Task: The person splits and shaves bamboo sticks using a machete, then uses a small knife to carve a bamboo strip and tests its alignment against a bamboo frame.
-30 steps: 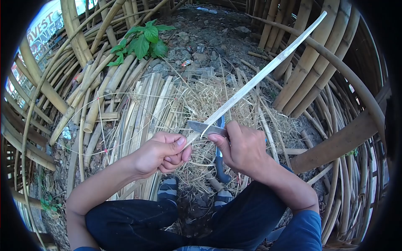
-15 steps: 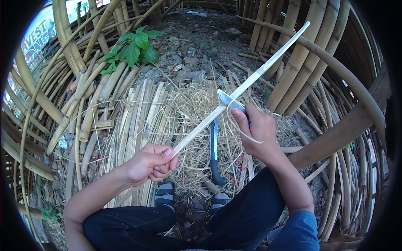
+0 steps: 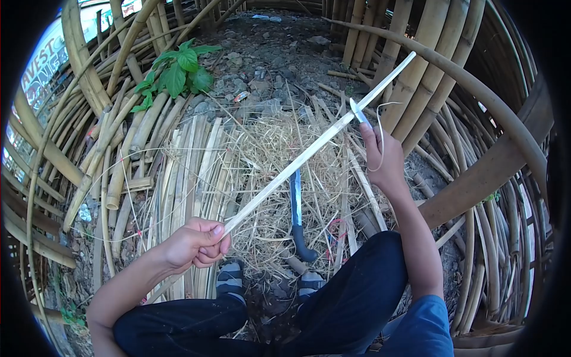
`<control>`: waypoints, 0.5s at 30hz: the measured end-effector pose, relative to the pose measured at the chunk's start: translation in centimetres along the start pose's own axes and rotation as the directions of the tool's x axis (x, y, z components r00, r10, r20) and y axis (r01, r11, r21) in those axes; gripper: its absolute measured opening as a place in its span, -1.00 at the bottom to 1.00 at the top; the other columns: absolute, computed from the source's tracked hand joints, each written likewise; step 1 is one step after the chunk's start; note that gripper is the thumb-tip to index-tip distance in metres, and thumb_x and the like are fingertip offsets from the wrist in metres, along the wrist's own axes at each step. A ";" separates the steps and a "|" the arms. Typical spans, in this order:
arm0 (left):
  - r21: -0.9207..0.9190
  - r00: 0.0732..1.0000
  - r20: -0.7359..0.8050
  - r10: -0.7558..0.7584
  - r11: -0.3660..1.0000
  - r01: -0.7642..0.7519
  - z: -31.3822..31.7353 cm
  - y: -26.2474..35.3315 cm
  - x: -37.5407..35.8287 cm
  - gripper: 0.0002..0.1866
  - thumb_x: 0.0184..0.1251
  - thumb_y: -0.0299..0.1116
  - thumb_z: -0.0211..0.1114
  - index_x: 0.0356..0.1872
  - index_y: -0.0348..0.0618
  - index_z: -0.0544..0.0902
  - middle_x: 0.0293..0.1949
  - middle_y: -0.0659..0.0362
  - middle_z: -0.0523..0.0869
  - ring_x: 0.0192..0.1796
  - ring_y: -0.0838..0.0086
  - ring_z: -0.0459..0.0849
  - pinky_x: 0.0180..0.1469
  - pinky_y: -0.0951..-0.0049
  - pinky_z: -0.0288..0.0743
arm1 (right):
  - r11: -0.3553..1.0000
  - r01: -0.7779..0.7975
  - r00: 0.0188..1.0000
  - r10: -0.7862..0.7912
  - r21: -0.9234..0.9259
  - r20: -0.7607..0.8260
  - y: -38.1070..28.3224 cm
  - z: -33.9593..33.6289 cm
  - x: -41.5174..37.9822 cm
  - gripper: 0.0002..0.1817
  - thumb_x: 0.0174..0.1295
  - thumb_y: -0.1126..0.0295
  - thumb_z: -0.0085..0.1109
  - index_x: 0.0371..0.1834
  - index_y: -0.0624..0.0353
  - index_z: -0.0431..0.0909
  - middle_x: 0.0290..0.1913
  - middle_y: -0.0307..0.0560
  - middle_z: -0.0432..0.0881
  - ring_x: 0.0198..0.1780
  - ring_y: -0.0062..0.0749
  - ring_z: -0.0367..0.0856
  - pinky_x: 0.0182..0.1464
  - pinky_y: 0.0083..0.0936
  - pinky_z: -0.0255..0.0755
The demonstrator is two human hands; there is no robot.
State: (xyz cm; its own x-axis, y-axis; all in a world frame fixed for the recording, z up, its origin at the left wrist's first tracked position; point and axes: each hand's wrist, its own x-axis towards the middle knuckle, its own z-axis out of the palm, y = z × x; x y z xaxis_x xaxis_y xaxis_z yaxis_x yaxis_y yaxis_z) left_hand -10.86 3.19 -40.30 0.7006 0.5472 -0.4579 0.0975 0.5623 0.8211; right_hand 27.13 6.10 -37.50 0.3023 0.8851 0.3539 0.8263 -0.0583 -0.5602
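Note:
My left hand (image 3: 199, 243) is closed around the lower end of a long pale bamboo strip (image 3: 297, 162), which slants up to the right. In my right hand (image 3: 386, 156) is a small knife (image 3: 359, 112), its blade against the upper part of the strip. A thin curled shaving (image 3: 381, 126) hangs beside the blade and my right fingers. Below the strip, a large blade with a dark curved handle (image 3: 304, 244) lies on the shavings between my knees; its upper end is hidden behind the strip.
Pale shavings (image 3: 267, 149) cover the ground ahead. Split bamboo strips (image 3: 193, 157) lie left of them. Bamboo poles (image 3: 425, 77) stand at the right, and a bent pole (image 3: 476, 89) arches there. A leafy plant (image 3: 178, 71) grows at the upper left.
My right hand and the knife have moved up and right along the strip, towards its far end. My left hand and the strip's lower end have shifted slightly left and down.

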 end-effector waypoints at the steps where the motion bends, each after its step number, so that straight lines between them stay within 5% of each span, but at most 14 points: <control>1: 0.012 1.000 -0.020 -0.016 1.000 0.017 0.0 -0.1 0.1 -0.59 0.60 -0.16 0.01 -0.38 -0.31 0.50 -0.68 0.38 0.17 -0.67 0.68 0.06 -0.63 0.56 -0.12 | 1.000 0.006 0.999 -0.006 -0.002 -0.053 0.7 0.5 0.2 -0.37 0.48 -0.09 -0.08 -0.45 0.35 0.49 -0.61 0.13 0.46 -0.49 -0.07 0.41 -0.37 -0.16 0.30; 2: 0.022 0.999 -0.043 -0.030 0.999 0.031 -0.1 -0.2 0.2 -0.60 0.60 -0.18 0.00 -0.37 -0.31 0.50 -0.68 0.37 0.17 -0.67 0.67 0.06 -0.63 0.56 -0.12 | 1.000 0.016 0.994 -0.016 -0.002 -0.104 1.0 0.9 0.4 -0.34 0.49 -0.11 -0.07 -0.48 0.37 0.45 -0.64 0.04 0.38 -0.53 -0.32 0.29 -0.40 -0.25 0.25; 4: 0.001 0.999 -0.037 -0.039 0.999 0.039 -0.5 -0.5 0.5 -0.60 0.61 -0.18 0.00 -0.37 -0.31 0.51 -0.68 0.37 0.18 -0.67 0.67 0.06 -0.63 0.57 -0.12 | 0.998 -0.012 0.999 0.015 0.061 -0.047 0.4 1.7 -0.2 -0.36 0.50 -0.09 -0.08 -0.44 0.38 0.46 -0.64 0.05 0.41 -0.53 -0.29 0.32 -0.39 -0.23 0.27; 6: -0.018 0.998 -0.034 -0.045 0.999 0.044 -0.6 -0.3 0.7 -0.60 0.61 -0.19 -0.01 -0.37 -0.31 0.51 -0.68 0.37 0.18 -0.67 0.68 0.06 -0.63 0.57 -0.11 | 0.992 0.091 0.993 -0.097 0.082 0.066 -2.0 1.8 -1.7 -0.43 0.49 -0.02 -0.06 -0.42 0.34 0.52 -0.63 0.20 0.50 -0.50 0.16 0.55 -0.36 -0.08 0.36; 15: -0.146 0.991 0.125 -0.056 0.987 0.074 0.6 1.5 1.6 -0.62 0.60 -0.19 -0.02 -0.38 -0.28 0.51 -0.68 0.40 0.15 -0.66 0.70 0.05 -0.63 0.59 -0.14 | 0.817 0.536 0.762 -0.577 0.215 0.294 -7.8 5.0 -8.4 -0.52 0.46 0.09 0.03 -0.46 0.33 0.46 -0.74 0.09 0.49 -0.71 0.01 0.54 -0.63 -0.14 0.39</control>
State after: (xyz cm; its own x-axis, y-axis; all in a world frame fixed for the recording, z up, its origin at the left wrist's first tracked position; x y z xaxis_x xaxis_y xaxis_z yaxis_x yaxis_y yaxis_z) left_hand -9.21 4.50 -39.63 0.7769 0.4333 -0.4569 0.0449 0.6856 0.7266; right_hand 15.80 1.46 -39.88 -0.3864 0.8437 0.3726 0.7343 0.5259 -0.4292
